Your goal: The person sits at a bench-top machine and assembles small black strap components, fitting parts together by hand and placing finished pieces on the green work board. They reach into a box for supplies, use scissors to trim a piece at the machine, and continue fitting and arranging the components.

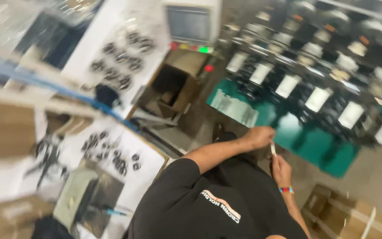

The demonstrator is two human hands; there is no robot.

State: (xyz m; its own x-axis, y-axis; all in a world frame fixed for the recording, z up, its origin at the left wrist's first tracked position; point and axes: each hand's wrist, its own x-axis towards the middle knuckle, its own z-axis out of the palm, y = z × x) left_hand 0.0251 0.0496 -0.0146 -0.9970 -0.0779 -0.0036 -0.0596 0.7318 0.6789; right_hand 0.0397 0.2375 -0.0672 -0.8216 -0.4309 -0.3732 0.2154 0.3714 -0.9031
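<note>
**A:** What was held, and by which hand?

**B:** A small white strip was held upright between the 2 hands, in front of the black shirt. Its upper end was pinched by the closed fingers of the left hand. Its lower end was gripped from below by the right hand, the one with the coloured wristband.

**A:** Why was it held at both ends?

**B:** Probably so that something so thin was kept taut and straight (the blur left the fingertips unclear).

**A:** What was seen around the hands?

**B:** A green mat lay just beyond them. Rows of dark items with white cards were set out above it, likely so that each could be reached. To the left, an open cardboard box stood on the floor, and small black ring parts were spread over white sheets.
</note>
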